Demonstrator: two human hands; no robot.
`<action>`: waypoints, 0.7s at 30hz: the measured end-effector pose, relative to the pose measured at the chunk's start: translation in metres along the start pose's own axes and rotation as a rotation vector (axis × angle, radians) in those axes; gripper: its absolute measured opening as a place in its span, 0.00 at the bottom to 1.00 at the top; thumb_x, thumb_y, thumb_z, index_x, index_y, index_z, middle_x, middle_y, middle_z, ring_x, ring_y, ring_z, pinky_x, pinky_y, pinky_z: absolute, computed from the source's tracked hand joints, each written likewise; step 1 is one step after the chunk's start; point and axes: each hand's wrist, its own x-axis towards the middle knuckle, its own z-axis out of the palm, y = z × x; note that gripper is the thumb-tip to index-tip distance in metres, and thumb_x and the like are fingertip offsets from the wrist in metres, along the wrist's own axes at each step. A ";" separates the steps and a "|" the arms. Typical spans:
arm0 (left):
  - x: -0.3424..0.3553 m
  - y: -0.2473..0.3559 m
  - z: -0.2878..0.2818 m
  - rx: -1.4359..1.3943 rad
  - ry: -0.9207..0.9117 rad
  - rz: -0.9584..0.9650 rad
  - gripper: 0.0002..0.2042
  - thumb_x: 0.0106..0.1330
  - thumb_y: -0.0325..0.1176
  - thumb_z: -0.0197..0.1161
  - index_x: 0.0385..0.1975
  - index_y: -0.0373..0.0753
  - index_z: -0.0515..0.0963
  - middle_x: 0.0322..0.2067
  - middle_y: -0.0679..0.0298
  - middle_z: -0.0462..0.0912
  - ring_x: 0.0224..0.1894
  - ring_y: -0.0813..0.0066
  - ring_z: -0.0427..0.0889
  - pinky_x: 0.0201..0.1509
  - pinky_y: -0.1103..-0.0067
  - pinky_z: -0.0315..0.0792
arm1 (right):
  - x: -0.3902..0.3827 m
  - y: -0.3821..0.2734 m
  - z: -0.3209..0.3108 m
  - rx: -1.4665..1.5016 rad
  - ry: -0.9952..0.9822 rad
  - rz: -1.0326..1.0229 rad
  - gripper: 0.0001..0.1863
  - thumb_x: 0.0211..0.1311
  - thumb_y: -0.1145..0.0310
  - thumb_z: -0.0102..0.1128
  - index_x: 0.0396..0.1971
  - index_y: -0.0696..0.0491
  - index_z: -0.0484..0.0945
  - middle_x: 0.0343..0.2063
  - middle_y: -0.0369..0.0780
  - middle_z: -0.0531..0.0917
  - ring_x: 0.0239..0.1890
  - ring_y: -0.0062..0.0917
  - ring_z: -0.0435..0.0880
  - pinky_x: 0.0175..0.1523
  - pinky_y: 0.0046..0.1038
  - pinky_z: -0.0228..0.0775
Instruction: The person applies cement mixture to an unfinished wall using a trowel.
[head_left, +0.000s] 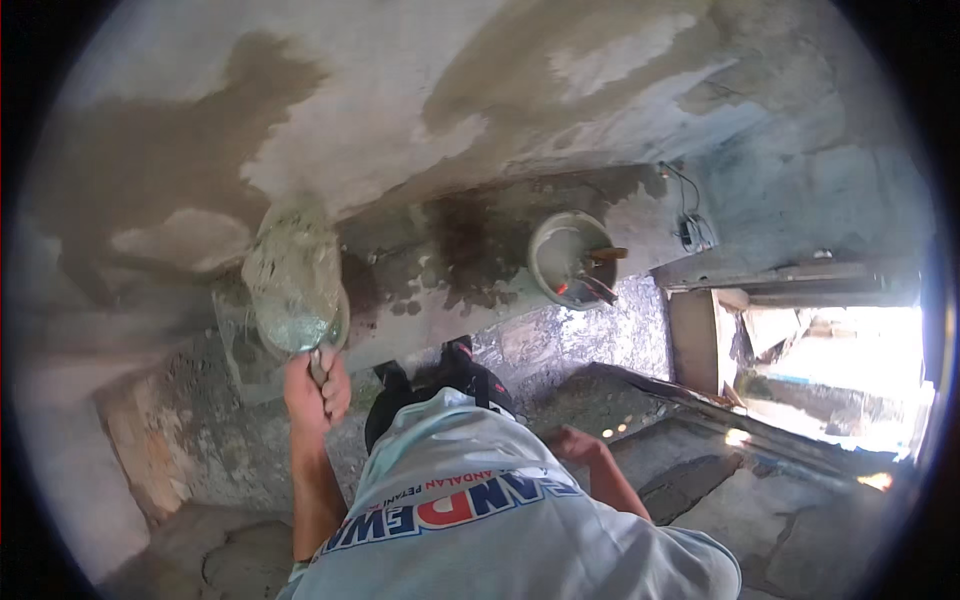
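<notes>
My left hand (318,390) is closed round the short handle of a round, pale dipper (338,325). A clear sheet of water (292,250) stretches from the dipper toward the plastered wall (370,130), which has dark wet patches. Near the right side of my shirt, my right hand (572,444) hangs with its fingers curled, and nothing shows in it. A pale bucket (538,255) stands on the ledge to the right of the dipper. Inside it lean tools, one with a wooden handle (608,254) and another with a reddish-brown handle (600,290).
The concrete ledge (420,325) runs along the wall, splashed dark with water. A cable with a dark socket box (690,232) lies at its right end. Rough rubble and slabs (690,470) lie at the lower right, beside a bright opening (830,370).
</notes>
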 end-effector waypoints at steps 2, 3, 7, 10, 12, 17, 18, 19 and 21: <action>-0.011 -0.012 -0.010 0.022 0.083 0.054 0.17 0.76 0.49 0.38 0.29 0.45 0.63 0.14 0.71 0.60 0.08 0.81 0.54 0.08 0.81 0.53 | 0.029 -0.035 -0.037 -0.177 0.216 0.211 0.13 0.63 0.65 0.62 0.43 0.55 0.86 0.43 0.45 0.86 0.43 0.26 0.85 0.47 0.32 0.76; -0.013 -0.018 -0.010 0.039 0.059 0.037 0.17 0.76 0.49 0.38 0.29 0.45 0.63 0.14 0.71 0.60 0.08 0.81 0.54 0.08 0.81 0.53 | 0.044 -0.065 -0.062 -0.356 0.415 0.448 0.11 0.62 0.67 0.62 0.39 0.55 0.87 0.36 0.42 0.89 0.37 0.22 0.85 0.43 0.29 0.76; -0.020 -0.042 -0.007 0.006 0.200 0.061 0.18 0.77 0.50 0.36 0.29 0.45 0.63 0.15 0.71 0.60 0.08 0.81 0.54 0.07 0.81 0.53 | 0.094 -0.113 -0.175 -0.744 1.143 0.303 0.15 0.62 0.58 0.59 0.32 0.55 0.86 0.27 0.46 0.87 0.31 0.34 0.87 0.40 0.35 0.76; -0.025 -0.058 -0.005 -0.005 0.267 0.074 0.18 0.77 0.50 0.36 0.30 0.45 0.63 0.15 0.71 0.60 0.09 0.82 0.53 0.07 0.81 0.51 | 0.131 -0.122 -0.260 -1.021 1.323 0.260 0.12 0.61 0.61 0.57 0.32 0.51 0.87 0.33 0.48 0.87 0.38 0.44 0.87 0.43 0.40 0.77; -0.029 -0.063 0.003 0.065 0.301 0.129 0.18 0.77 0.49 0.36 0.29 0.45 0.63 0.15 0.71 0.59 0.09 0.82 0.52 0.07 0.82 0.50 | 0.158 -0.117 -0.287 -1.056 1.254 0.268 0.11 0.61 0.63 0.57 0.33 0.51 0.86 0.34 0.48 0.87 0.38 0.43 0.87 0.43 0.40 0.78; -0.047 -0.074 0.021 0.123 0.409 0.177 0.19 0.74 0.54 0.42 0.29 0.45 0.64 0.15 0.71 0.61 0.09 0.82 0.52 0.07 0.81 0.49 | 0.223 -0.083 -0.320 -1.599 0.504 0.455 0.09 0.59 0.67 0.57 0.33 0.45 0.87 0.42 0.42 0.87 0.45 0.36 0.87 0.45 0.40 0.80; -0.053 -0.079 0.019 0.122 0.431 0.196 0.19 0.74 0.54 0.42 0.29 0.45 0.64 0.15 0.71 0.61 0.09 0.82 0.52 0.07 0.81 0.49 | 0.231 -0.073 -0.325 -1.600 0.487 0.426 0.09 0.59 0.67 0.57 0.33 0.45 0.87 0.42 0.42 0.87 0.45 0.36 0.87 0.45 0.40 0.80; -0.057 -0.081 0.019 0.101 0.468 0.183 0.19 0.74 0.54 0.43 0.29 0.44 0.64 0.15 0.71 0.62 0.09 0.82 0.53 0.08 0.80 0.49 | 0.232 -0.066 -0.331 -1.657 0.366 0.478 0.10 0.59 0.67 0.57 0.35 0.45 0.87 0.44 0.41 0.87 0.46 0.36 0.87 0.45 0.40 0.80; -0.064 -0.085 0.027 0.187 0.515 0.199 0.20 0.74 0.55 0.45 0.29 0.44 0.65 0.17 0.70 0.66 0.09 0.81 0.53 0.08 0.79 0.50 | 0.236 -0.060 -0.337 -1.716 0.225 0.501 0.10 0.60 0.67 0.57 0.37 0.45 0.87 0.47 0.40 0.86 0.47 0.35 0.87 0.45 0.40 0.80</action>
